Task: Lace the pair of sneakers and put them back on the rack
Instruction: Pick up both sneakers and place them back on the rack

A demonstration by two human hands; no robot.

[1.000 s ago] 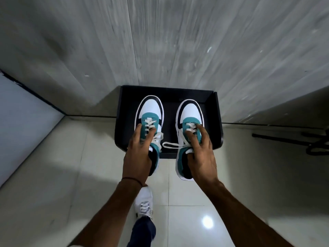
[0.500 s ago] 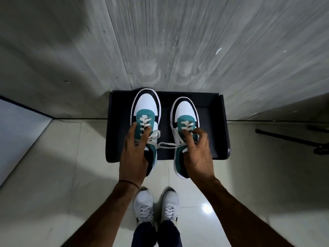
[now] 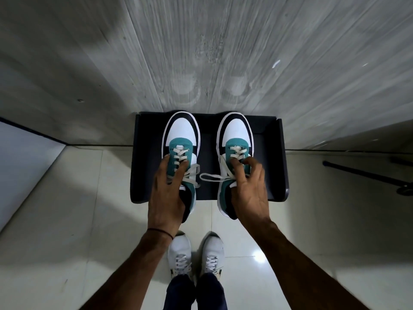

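Note:
Two white, teal and black sneakers stand side by side on a black rack shelf (image 3: 270, 153), toes against the wall and heels overhanging its front edge. My left hand (image 3: 165, 198) grips the left sneaker (image 3: 181, 130) over its laced tongue, thumb on the inner side. On the right sneaker (image 3: 237, 130), my right hand (image 3: 250, 198) has thumb and fingers curled at the tongue and collar. Loose white lace ends (image 3: 210, 176) trail across the shelf between the two shoes.
A grey wood-grain wall (image 3: 223, 52) rises directly behind the shelf. A black rod (image 3: 362, 173) lies on the tiled floor at the right. A white panel (image 3: 22, 157) stands at the left. My own white shoes (image 3: 194, 256) stand just before the shelf.
Both hands have pushed the sneakers further onto the shelf, toes now at the wall. My feet have stepped together close to the shelf, and my right fingers have spread somewhat.

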